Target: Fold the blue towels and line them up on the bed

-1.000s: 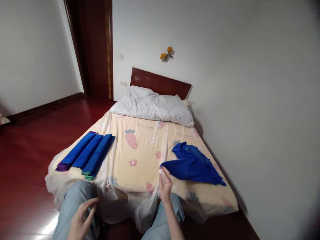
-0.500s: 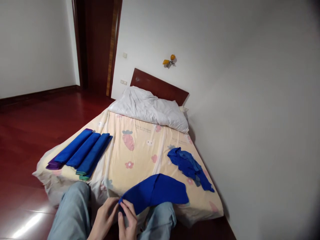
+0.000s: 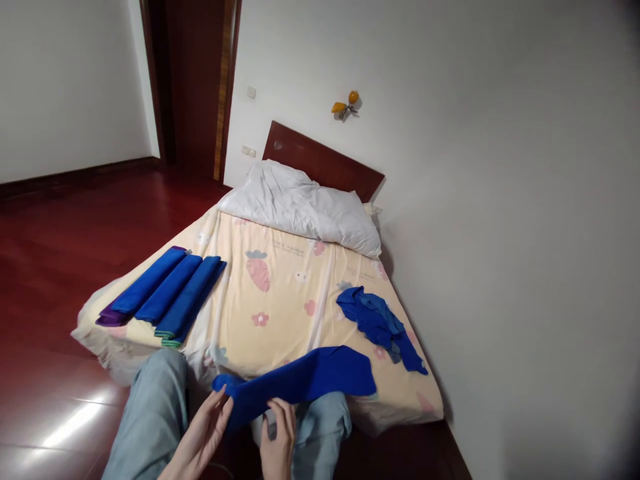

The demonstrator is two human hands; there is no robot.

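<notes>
Now the hands have parted: half a second ago they met at the left end of the blue cloth [image 3: 325, 373], and that end has since opened into a wider strip. This suggests a corner has been found and the edge is being spread, though the cloth does not look squared up. The left hand [image 3: 200, 430] has the left end between thumb and fingers; the right hand [image 3: 279, 437] has fingertips at the near edge, thumb a little apart, and whether it grips I cannot tell. The cloth lies across the near edge of the bed [image 3: 280, 293], partly over the right knee [image 3: 325, 417]. Its long axis runs left to right, the held end left and nearer, the loose end right and slightly farther. Beyond that end is a crumpled heap [image 3: 373, 320]; at left, the folded cloths [image 3: 173, 293] slant from near left to far right.
</notes>
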